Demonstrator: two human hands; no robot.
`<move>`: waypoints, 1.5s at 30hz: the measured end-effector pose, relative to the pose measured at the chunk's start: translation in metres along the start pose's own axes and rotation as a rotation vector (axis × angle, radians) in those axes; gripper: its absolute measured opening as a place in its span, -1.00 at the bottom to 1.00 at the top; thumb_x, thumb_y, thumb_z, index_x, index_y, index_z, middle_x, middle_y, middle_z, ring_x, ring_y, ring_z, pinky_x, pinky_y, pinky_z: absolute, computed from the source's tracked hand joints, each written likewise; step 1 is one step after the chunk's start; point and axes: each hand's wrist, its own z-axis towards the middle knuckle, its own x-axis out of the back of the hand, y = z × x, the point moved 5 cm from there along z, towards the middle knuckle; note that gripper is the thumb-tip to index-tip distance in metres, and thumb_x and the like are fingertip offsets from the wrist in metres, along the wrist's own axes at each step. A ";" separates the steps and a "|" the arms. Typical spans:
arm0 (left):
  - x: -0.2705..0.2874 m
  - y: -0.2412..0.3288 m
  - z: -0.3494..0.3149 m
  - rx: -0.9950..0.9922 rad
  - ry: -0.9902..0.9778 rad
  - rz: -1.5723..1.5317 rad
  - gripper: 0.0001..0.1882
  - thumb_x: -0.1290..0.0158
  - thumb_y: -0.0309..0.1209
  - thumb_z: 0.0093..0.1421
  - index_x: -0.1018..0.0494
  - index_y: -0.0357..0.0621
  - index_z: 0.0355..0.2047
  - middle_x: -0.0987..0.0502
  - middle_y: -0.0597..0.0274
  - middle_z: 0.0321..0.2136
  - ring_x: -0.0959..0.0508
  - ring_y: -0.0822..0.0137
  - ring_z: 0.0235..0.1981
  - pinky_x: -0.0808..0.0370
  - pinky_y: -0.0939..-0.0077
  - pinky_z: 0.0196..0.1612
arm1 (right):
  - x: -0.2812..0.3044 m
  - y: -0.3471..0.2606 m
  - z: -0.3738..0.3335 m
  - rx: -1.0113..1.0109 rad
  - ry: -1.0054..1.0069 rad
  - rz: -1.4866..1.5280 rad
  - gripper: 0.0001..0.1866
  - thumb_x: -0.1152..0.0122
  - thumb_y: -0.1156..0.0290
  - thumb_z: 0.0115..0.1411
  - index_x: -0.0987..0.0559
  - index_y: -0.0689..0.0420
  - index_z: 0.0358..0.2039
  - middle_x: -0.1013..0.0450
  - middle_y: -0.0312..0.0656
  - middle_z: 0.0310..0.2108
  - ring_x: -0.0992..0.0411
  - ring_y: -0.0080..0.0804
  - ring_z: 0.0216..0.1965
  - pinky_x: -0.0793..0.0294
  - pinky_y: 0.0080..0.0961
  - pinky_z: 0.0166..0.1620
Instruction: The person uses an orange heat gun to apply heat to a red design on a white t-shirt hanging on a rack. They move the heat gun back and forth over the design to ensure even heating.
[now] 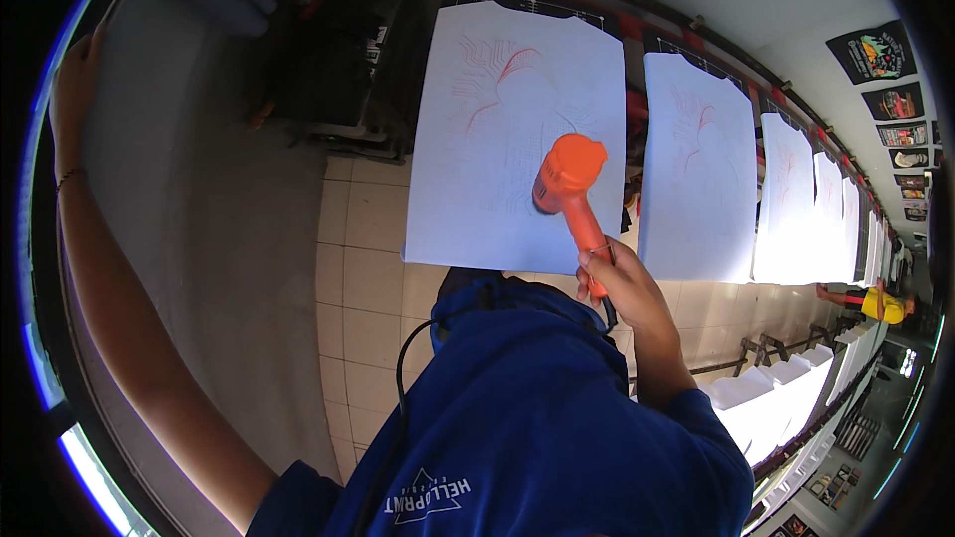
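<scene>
An orange hair dryer (575,164) is in my right hand (629,283), whose fingers wrap round its handle. Its barrel hangs over the lower right part of a white T-shirt panel (448,209), spread flat on a dark board. Faint red and grey line artwork (502,80) shows on the cloth, partly hidden by the dryer. Far to the left, my left arm reaches out and up; my left hand (75,89) lies against a dark frame (104,10) beside the wall, fingers stretched and dim, with no object visible in it.
More white panels (696,179) on boards run off to the right along a rail. A second row of white pieces (776,398) stands lower right. A dark cart (358,70) is at the back left. A black cord (403,368) crosses my shirt. Another person (880,304) in yellow is far right.
</scene>
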 end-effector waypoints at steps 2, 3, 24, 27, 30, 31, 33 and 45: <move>0.001 0.003 -0.001 0.015 -0.012 -0.005 -0.36 0.28 0.19 0.28 -0.51 -0.02 0.00 -0.62 0.10 -0.25 -0.64 0.22 -0.24 -0.50 0.30 -0.02 | -0.001 0.000 -0.001 -0.030 -0.041 0.027 -0.67 -0.08 0.26 0.26 -0.38 0.29 -0.15 -0.38 -0.27 -0.53 -0.41 -0.56 -0.56 -0.32 -0.67 -0.57; 0.003 0.004 -0.002 0.012 -0.023 -0.004 -0.36 0.27 0.19 0.28 -0.52 -0.02 -0.01 -0.62 0.09 -0.25 -0.64 0.22 -0.23 -0.50 0.29 -0.02 | -0.002 0.000 0.001 -0.027 -0.062 0.056 -0.66 -0.08 0.27 0.26 -0.37 0.29 -0.13 -0.38 -0.26 -0.52 -0.41 -0.55 -0.55 -0.32 -0.66 -0.57; 0.059 0.045 -0.031 -0.040 0.026 -0.175 -0.49 0.16 -0.03 0.32 -0.48 -0.26 -0.44 -0.51 -0.14 -0.53 -0.53 -0.15 -0.44 -0.41 0.06 -0.39 | 0.040 -0.037 0.062 0.233 0.158 0.113 -0.66 -0.15 0.17 0.22 -0.41 0.21 -0.22 -0.38 -0.30 -0.49 -0.42 -0.57 -0.51 -0.33 -0.66 -0.56; 0.068 0.047 -0.030 0.002 0.096 -0.202 -0.49 0.14 -0.06 0.33 -0.43 -0.27 -0.53 -0.47 -0.14 -0.58 -0.50 -0.13 -0.51 -0.38 0.09 -0.44 | 0.062 -0.042 0.057 0.239 0.229 0.162 -0.65 -0.15 0.16 0.22 -0.43 0.22 -0.22 -0.39 -0.30 -0.50 -0.43 -0.56 -0.50 -0.33 -0.64 -0.56; 0.068 0.041 -0.027 0.054 0.126 -0.217 -0.48 0.14 -0.06 0.32 -0.42 -0.29 -0.55 -0.46 -0.16 -0.60 -0.48 -0.16 -0.53 -0.36 0.05 -0.45 | 0.073 -0.047 0.060 0.217 0.262 0.199 -0.67 -0.13 0.17 0.22 -0.43 0.21 -0.23 -0.39 -0.31 -0.50 -0.44 -0.56 -0.49 -0.34 -0.63 -0.55; 0.067 0.040 -0.030 0.057 0.166 -0.233 -0.48 0.14 -0.07 0.33 -0.41 -0.30 -0.56 -0.45 -0.17 -0.60 -0.46 -0.16 -0.53 -0.35 0.03 -0.45 | 0.073 -0.048 0.061 0.227 0.278 0.207 -0.67 -0.13 0.17 0.23 -0.44 0.21 -0.23 -0.39 -0.31 -0.50 -0.44 -0.56 -0.48 -0.34 -0.63 -0.54; 0.067 0.041 -0.037 0.045 0.218 -0.238 -0.48 0.14 -0.08 0.33 -0.41 -0.31 -0.56 -0.45 -0.18 -0.61 -0.45 -0.17 -0.55 -0.33 0.01 -0.46 | 0.072 -0.050 0.064 0.247 0.315 0.225 -0.67 -0.13 0.16 0.23 -0.45 0.19 -0.23 -0.39 -0.31 -0.49 -0.44 -0.56 -0.47 -0.35 -0.63 -0.53; 0.074 0.050 -0.030 -0.103 0.222 -0.235 -0.49 0.16 -0.14 0.35 -0.43 -0.34 -0.55 -0.46 -0.23 -0.56 -0.45 -0.21 -0.50 -0.32 -0.06 -0.42 | 0.055 -0.047 0.105 0.329 0.146 0.293 -0.65 -0.11 0.16 0.25 -0.41 0.11 -0.06 -0.43 -0.32 -0.22 -0.37 -0.62 -0.27 -0.41 -0.64 -0.39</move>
